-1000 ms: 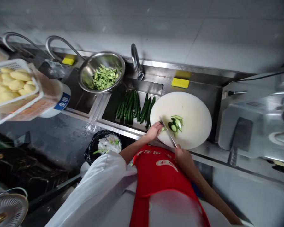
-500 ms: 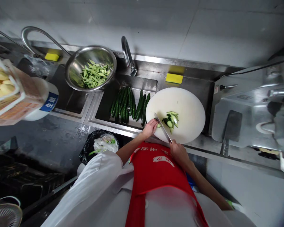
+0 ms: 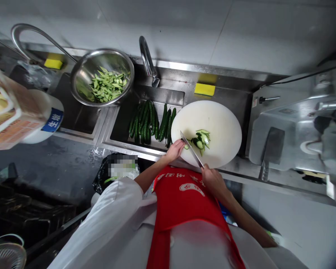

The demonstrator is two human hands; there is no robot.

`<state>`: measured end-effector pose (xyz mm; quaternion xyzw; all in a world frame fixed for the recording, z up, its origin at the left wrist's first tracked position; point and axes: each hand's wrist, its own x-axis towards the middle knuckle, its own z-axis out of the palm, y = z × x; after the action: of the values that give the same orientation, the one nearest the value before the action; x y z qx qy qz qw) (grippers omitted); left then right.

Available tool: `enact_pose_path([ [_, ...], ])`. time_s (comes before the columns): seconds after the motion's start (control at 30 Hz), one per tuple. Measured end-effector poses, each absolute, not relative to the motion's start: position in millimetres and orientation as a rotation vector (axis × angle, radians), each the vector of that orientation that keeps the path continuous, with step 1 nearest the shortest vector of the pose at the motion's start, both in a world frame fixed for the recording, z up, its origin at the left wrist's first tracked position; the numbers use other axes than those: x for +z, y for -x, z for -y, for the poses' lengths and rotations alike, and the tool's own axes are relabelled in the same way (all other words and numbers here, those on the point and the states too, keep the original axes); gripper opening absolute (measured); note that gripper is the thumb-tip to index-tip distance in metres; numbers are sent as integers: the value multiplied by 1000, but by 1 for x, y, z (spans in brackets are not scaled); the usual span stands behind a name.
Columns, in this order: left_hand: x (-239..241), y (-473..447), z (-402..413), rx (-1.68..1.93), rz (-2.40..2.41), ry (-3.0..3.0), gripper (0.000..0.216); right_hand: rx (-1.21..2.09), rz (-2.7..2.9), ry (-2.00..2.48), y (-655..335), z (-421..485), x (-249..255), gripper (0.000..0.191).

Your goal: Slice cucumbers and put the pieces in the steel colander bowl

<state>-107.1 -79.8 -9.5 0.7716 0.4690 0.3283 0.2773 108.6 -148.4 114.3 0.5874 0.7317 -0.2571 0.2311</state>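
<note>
My right hand (image 3: 211, 179) is closed around the handle of a knife (image 3: 192, 151), its blade slanting up and left over the round white cutting board (image 3: 224, 130). At the board's left edge my left hand (image 3: 175, 150) grips a short cucumber piece (image 3: 186, 147), mostly hidden by the fingers, close beside the blade. Just right of the knife lies a small pile of cut cucumber slices (image 3: 201, 140). Whole dark green cucumbers (image 3: 145, 121) lie side by side in the sink, left of the board.
A steel bowl (image 3: 82, 87) of cut cucumber stands beyond the sink, near the faucet (image 3: 147, 59). A yellow sponge (image 3: 204, 89) sits behind the board. Left are a basket (image 3: 19, 116) and a black-lined bin (image 3: 99, 173). A steel machine (image 3: 282, 112) stands at right.
The view has shifted slightly, so the surroundings sit a little further left and higher. Both hands, the knife and the cucumber piece keep nearly the same places on the board.
</note>
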Motion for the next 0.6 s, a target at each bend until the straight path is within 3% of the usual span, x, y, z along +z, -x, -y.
enact_pose_path([
  [0.6,-10,107,82,894,-1289,-2042,28,-766,-2000,-1627,-108,144,109,32],
])
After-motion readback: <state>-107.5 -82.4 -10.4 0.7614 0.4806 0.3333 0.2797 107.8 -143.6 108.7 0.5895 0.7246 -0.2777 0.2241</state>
